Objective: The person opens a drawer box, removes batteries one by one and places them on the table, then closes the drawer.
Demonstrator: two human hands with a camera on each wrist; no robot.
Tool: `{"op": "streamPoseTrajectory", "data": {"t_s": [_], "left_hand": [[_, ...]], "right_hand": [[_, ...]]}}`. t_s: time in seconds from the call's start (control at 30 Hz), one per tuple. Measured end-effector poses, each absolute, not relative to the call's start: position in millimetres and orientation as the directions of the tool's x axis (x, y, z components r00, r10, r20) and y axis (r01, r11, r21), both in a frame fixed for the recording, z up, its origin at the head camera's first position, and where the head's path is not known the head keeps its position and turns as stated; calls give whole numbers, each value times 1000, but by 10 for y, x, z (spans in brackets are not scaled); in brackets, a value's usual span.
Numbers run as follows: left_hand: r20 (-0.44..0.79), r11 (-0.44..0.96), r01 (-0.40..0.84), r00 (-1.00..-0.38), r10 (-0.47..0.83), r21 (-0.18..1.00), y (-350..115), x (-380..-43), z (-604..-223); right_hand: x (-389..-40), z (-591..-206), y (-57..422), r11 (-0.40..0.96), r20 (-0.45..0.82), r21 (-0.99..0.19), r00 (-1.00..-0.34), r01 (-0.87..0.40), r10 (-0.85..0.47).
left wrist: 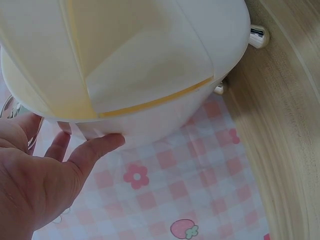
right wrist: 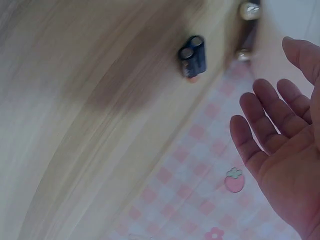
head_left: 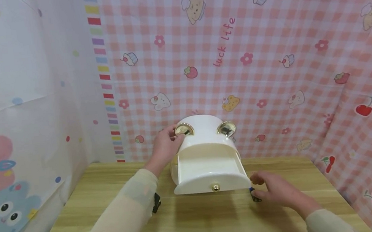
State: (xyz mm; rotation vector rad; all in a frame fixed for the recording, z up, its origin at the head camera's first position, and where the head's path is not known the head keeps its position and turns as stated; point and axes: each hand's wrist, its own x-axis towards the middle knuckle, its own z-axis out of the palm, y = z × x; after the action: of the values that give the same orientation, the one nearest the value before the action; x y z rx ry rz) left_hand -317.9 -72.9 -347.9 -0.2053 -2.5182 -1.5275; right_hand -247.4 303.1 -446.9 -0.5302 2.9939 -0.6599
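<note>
A glossy white storage box (head_left: 202, 128) with gold-rimmed round ears stands on the table, tilted to no side. Its drawer (head_left: 212, 183) is pulled out toward me, a small gold knob (head_left: 216, 187) on the curved front. My left hand (head_left: 168, 145) grips the box at its left gold ear, thumb in front and fingers behind; in the left wrist view the fingertips (left wrist: 112, 141) press the white side wall. By the drawer's right corner, my right hand (head_left: 275, 188) is held with relaxed fingers and nothing in the palm. Two dark batteries (right wrist: 193, 57) stand side by side on the wood near it.
The wood-grain table (head_left: 198, 225) runs under everything. Behind the box hangs a pink checked cloth (head_left: 172, 56), which also covers the right side. A white cartoon-printed cloth (head_left: 22, 73) hangs on the left. Short gold feet (left wrist: 258, 36) lift the box off the tabletop.
</note>
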Motion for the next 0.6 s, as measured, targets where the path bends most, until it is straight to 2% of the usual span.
{"op": "streamPoseTrajectory", "data": {"t_s": [0.13, 0.27, 0.4, 0.6], "left_hand": [[233, 457, 214, -972, 14, 863, -733, -3188, -3485], [245, 460, 222, -970, 11, 859, -741, -3193, -3494], [245, 456, 227, -969, 21, 860, -744, -3187, -3494], [227, 445, 212, -974, 21, 870, -732, -3174, -3479]], "right_hand": [[-2397, -4407, 2945, 821, 64, -418, -914, -389, -400], [-2330, -4360, 2848, 753, 66, -507, -890, -419, -451], [-2269, -4349, 2757, 672, 31, -623, -871, -400, -490], [-2169, -4340, 2619, 582, -125, -758, -811, -294, -572]]}}
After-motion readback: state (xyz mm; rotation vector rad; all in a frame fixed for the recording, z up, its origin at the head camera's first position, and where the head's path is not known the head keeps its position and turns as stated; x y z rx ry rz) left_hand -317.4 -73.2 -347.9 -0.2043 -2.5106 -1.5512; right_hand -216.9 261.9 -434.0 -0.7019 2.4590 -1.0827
